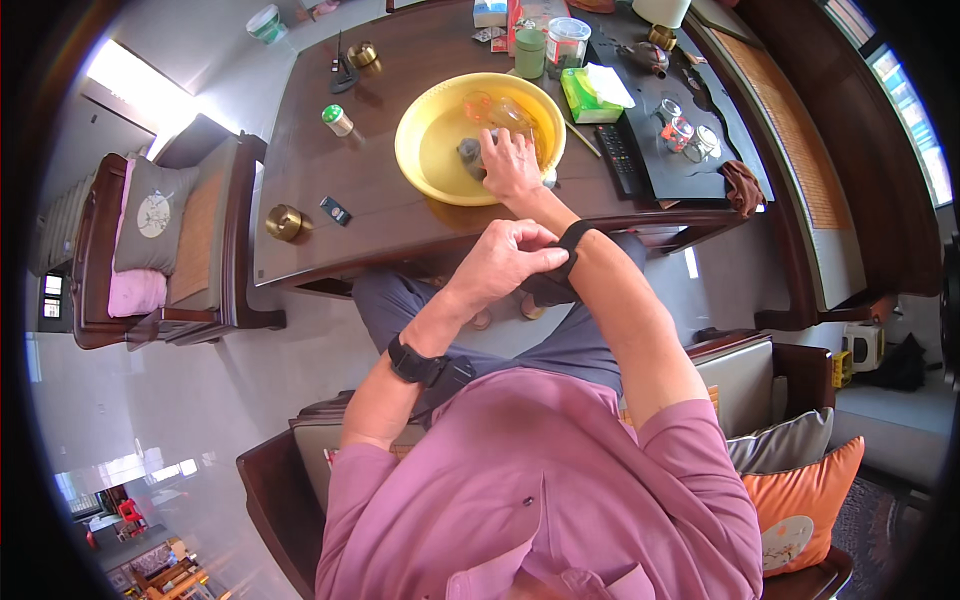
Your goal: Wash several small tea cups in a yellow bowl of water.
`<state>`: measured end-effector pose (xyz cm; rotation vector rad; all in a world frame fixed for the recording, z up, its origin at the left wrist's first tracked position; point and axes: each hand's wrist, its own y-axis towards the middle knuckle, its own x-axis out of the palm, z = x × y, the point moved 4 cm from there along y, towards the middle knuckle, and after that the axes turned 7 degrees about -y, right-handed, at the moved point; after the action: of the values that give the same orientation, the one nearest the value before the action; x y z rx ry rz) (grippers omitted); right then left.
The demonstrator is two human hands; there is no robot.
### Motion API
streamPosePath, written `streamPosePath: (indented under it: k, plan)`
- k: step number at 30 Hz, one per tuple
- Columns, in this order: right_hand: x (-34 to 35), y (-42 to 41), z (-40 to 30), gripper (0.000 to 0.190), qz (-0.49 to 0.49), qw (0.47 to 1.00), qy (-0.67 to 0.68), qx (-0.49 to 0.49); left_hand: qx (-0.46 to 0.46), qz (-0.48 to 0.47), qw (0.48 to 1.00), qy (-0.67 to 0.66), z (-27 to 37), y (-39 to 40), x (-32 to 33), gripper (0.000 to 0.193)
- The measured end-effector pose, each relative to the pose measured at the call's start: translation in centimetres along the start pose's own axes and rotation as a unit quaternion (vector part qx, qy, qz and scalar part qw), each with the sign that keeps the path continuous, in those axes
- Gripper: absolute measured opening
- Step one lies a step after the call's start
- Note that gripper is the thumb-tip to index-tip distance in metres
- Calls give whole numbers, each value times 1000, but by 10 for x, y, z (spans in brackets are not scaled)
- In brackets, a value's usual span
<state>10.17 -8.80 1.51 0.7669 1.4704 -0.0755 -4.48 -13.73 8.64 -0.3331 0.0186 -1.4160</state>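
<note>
My left hand (pixel 504 261) reaches across to my right forearm, its thumb and forefinger at the black strap (pixel 576 244) of a device worn there. Above the yellow plastic basin (pixel 427 184) is my right hand (pixel 511 165), fingers bent down; whether they touch anything inside cannot be told. A dark grey cloth or similar lump (pixel 470 156) lies in the basin just left of those fingers. Clear glassware (pixel 511 114), partly covered by the hand, rests at the basin's upper right. A black band device (pixel 412 361) sits on my left wrist.
Right of the basin are a green tissue box (pixel 592 97), a remote control (pixel 616 159), a black tray (pixel 660 180) with several glasses, and a brown cloth (pixel 742 187). Brass ashtrays (pixel 285 223), a small dark box (pixel 335 211) and a green-lidded container (pixel 337 120) stand on the left.
</note>
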Motion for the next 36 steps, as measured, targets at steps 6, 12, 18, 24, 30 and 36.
streamPosePath:
  k: [6,12,18,24,30,36]
  plan:
    - [-2,3,-15,48,36,982,-163,-92,32,40,998,34,13,13,3,20]
    - [-9,11,-11,40,-65,987,-149,-8,169,-7,983,77,21,-9,4,18]
    - [-8,20,26,48,0,972,133,194,147,-3,981,-125,-47,14,-5,18]
    - [2,25,52,38,-141,690,545,455,94,68,960,-256,-48,6,-16,45]
    - [12,20,58,56,-158,670,590,421,14,-2,957,-289,-65,11,3,36]
    - [11,17,50,61,-164,722,539,401,-69,-69,949,-298,-68,4,11,33]
